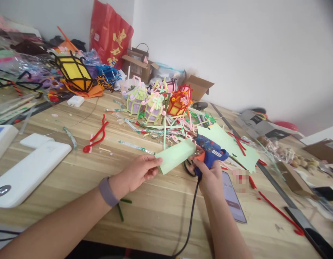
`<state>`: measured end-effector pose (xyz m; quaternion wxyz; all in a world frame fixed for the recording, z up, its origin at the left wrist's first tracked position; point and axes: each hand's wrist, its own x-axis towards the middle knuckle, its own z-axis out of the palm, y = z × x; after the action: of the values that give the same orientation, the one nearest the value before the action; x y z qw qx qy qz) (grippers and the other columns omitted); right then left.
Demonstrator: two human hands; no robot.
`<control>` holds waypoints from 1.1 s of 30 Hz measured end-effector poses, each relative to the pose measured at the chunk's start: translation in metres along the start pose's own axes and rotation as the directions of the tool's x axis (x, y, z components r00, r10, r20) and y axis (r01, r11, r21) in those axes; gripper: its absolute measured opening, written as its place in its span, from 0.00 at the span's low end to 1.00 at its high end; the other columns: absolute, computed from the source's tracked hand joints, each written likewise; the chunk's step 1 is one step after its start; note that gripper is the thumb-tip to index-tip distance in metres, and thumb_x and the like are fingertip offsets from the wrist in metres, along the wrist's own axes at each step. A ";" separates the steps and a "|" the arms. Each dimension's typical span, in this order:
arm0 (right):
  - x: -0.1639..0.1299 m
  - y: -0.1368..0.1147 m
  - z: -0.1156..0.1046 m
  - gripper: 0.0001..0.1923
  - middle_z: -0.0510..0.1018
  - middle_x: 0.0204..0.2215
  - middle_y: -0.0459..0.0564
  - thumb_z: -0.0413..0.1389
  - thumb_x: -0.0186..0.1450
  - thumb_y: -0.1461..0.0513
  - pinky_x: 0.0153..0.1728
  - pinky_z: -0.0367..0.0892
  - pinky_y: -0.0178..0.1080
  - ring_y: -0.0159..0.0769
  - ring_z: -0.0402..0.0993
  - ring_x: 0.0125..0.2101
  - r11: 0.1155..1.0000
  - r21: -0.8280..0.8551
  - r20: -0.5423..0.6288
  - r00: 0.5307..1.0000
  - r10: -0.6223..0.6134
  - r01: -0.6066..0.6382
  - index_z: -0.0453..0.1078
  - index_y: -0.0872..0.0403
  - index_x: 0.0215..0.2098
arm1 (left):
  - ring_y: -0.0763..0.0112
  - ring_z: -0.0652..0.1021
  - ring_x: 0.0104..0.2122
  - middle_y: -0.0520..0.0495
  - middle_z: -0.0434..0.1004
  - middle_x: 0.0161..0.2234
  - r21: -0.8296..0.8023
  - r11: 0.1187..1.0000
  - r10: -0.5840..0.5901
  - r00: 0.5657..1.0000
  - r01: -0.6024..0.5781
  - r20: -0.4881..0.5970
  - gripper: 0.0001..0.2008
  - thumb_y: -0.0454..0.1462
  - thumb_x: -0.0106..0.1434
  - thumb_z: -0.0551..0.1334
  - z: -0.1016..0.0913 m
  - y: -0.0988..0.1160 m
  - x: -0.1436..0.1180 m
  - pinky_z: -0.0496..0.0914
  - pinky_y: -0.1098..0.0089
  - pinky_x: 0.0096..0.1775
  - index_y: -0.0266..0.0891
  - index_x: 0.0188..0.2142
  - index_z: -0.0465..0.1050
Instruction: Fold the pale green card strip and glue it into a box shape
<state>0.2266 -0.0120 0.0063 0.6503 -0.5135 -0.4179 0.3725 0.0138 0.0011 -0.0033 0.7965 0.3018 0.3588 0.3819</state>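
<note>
At frame centre, left hand (138, 174) pinched the light, floppy green paper strip (176, 155) by its near end; right hand (209, 176) gripped the rigid blue glue gun (211, 153) at its far end.

Pale green paper (176, 155), blue glue gun (211, 150)

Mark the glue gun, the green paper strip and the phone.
glue gun (211, 151), head view, blue body.
green paper strip (176, 155), head view, middle of strip.
phone (232, 198), head view, screen.
</note>
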 end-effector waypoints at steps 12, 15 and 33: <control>-0.025 0.004 0.012 0.19 0.74 0.22 0.47 0.67 0.50 0.49 0.14 0.58 0.30 0.25 0.61 0.16 0.964 -0.106 0.326 0.907 0.267 -0.245 0.72 0.56 0.26 | 0.75 0.80 0.32 0.47 0.80 0.29 -0.348 0.896 0.198 0.948 -0.278 -0.249 0.12 0.26 0.63 0.59 -0.003 0.008 0.010 0.74 0.76 0.42 0.33 0.25 0.77; -0.029 0.008 0.016 0.21 0.74 0.22 0.46 0.66 0.51 0.47 0.15 0.59 0.31 0.25 0.60 0.16 0.956 -0.189 0.322 0.905 0.278 -0.227 0.73 0.56 0.29 | 0.75 0.80 0.31 0.49 0.80 0.27 -0.317 0.899 0.229 0.942 -0.301 -0.247 0.11 0.28 0.62 0.61 -0.003 0.007 0.009 0.74 0.75 0.43 0.34 0.24 0.77; -0.034 0.013 0.020 0.23 0.69 0.17 0.42 0.64 0.52 0.45 0.16 0.57 0.32 0.25 0.60 0.14 0.942 -0.227 0.350 0.882 0.315 -0.246 0.71 0.56 0.28 | 0.70 0.80 0.33 0.49 0.79 0.26 -0.255 0.923 0.236 0.947 -0.289 -0.217 0.06 0.33 0.58 0.67 0.001 0.001 0.006 0.73 0.69 0.47 0.37 0.24 0.75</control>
<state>0.1943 -0.0338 -0.0094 0.4477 -0.5418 -0.4886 0.5170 0.0167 0.0061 -0.0036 0.7366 0.1936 0.3278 0.5590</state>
